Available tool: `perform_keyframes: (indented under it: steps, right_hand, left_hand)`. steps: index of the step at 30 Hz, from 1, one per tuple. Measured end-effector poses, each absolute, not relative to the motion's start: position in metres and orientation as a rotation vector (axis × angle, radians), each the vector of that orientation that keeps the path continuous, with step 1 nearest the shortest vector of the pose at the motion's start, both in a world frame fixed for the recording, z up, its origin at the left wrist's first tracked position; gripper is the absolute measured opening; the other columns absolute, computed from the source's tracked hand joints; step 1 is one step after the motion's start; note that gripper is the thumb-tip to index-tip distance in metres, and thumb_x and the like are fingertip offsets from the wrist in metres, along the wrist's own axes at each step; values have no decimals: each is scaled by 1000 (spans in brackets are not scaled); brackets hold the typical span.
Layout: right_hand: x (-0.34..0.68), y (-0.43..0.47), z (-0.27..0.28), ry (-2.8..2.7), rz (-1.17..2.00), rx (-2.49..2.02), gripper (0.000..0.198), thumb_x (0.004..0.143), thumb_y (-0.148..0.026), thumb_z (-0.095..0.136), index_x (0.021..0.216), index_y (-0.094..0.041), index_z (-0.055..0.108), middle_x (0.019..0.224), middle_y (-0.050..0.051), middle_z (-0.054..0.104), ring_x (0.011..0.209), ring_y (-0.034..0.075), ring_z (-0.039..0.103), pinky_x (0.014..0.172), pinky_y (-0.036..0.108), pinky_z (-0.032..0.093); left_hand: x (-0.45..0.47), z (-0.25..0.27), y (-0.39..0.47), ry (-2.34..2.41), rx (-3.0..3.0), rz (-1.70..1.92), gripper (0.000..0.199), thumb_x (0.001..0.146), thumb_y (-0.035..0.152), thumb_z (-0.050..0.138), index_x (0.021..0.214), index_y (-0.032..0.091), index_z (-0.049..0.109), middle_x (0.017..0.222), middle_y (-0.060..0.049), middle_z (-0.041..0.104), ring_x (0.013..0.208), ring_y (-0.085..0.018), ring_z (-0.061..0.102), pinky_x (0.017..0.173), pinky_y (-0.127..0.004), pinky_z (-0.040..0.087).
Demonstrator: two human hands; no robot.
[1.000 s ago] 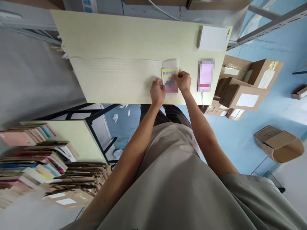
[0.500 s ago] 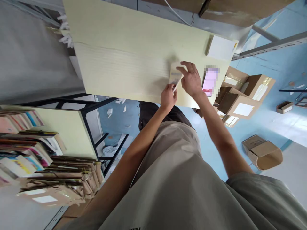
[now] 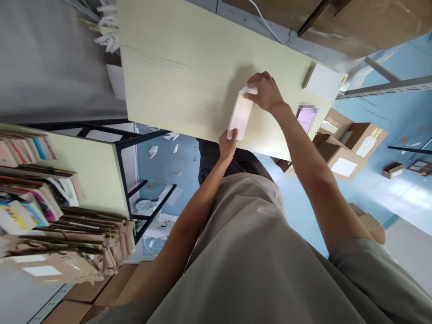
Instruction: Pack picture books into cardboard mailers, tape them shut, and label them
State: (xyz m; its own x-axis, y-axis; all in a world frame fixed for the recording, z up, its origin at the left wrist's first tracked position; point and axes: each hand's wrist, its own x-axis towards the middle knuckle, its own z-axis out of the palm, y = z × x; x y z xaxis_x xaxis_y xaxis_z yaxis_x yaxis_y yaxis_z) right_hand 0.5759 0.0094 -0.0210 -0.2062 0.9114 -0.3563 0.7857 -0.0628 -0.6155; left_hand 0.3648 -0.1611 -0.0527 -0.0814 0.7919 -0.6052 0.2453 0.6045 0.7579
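Above the front part of the cream tabletop [image 3: 189, 49], I hold a slim, pale oblong item [image 3: 241, 114], white with a faint pink and yellow tint; whether it is a small book or a thin box I cannot tell. My left hand [image 3: 228, 145] is closed on its near end, thumb lying on the upper face. At the far end, my right hand [image 3: 266, 92] grips the edge between thumb and curled fingers. The item is tilted, and its shadow falls on the tabletop to the left. Right of my right arm lies a phone [image 3: 306, 118] with a lit screen, partly pixelated.
A white box or pad [image 3: 324, 81] lies at the table's right end. Open cardboard boxes [image 3: 347, 153] stand beyond it on the blue floor. To the left, a shelf holds books [image 3: 40, 198] and flattened cardboard [image 3: 77, 243]. A white cable [image 3: 266, 22] runs along the back.
The item has been lifted and turned, so a paler face with no clear print now shows. My right hand has closed on its far end. The view has shifted slightly.
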Motion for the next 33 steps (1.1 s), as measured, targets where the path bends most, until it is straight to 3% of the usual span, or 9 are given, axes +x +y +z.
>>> perform_keyframes:
  steps: [6,12,15,19,21,24,27,30,33]
  right_hand:
    - [543,1,-48,-1919,1006,-2099,43,112,-61,69,127,-23,83,144,22,77,153,48,57,135,74,47]
    - [527,-34,-48,-1816,846,-2106,47,117,-51,64,156,-26,69,171,23,60,168,47,44,137,82,42]
    - [518,-63,-29,-1818,896,-2178,48,116,-36,63,163,-24,66,181,25,52,172,49,42,136,83,43]
    - [504,-103,-16,-1832,1069,-2153,50,112,-17,58,160,-21,70,182,23,55,170,46,49,138,75,49]
    - [500,-118,-18,-1824,1106,-2116,55,111,-12,54,163,-23,68,187,20,52,175,43,46,138,71,52]
    - [498,-130,-18,-1830,1100,-2069,58,110,-8,51,164,-21,66,193,19,45,180,40,39,139,70,51]
    - [501,-135,-5,-1847,1056,-2046,51,110,-11,54,157,-17,73,184,24,55,173,44,49,137,69,53]
    - [511,-138,20,-1818,925,-2037,38,116,-25,56,143,-23,83,155,23,76,147,44,69,125,67,62]
    - [531,-134,50,-1773,744,-2006,35,119,-41,57,123,-28,89,129,20,82,123,42,76,111,63,69]
  left_hand:
    - [364,-51,-149,1731,922,215,62,123,45,56,65,24,65,80,-13,83,87,-25,88,99,-38,69]
    - [345,-39,-123,1479,878,-129,50,117,50,70,77,20,76,80,-9,86,68,-21,82,79,-34,71]
    - [328,-36,-107,1598,1212,-48,40,116,46,69,86,22,79,91,-12,88,89,-28,86,96,-45,73]
    - [316,-51,-85,1660,1661,347,18,116,29,63,123,23,78,142,-20,78,145,-39,69,128,-67,58]
    - [315,-61,-77,1566,1719,401,15,120,33,61,121,26,74,150,-18,72,155,-36,59,137,-68,51]
    - [312,-66,-72,1481,1756,396,16,122,34,62,111,26,70,146,-15,70,154,-31,54,141,-65,47]
    - [309,-50,-70,1457,1833,319,7,114,18,68,116,24,71,149,-17,70,154,-33,56,141,-65,48]
    - [318,-12,-64,1381,1967,334,31,105,5,65,128,23,74,156,-17,71,156,-34,62,140,-59,51]
    - [347,39,-50,1223,2077,450,40,105,6,58,134,26,77,147,-14,80,148,-31,71,133,-53,58]
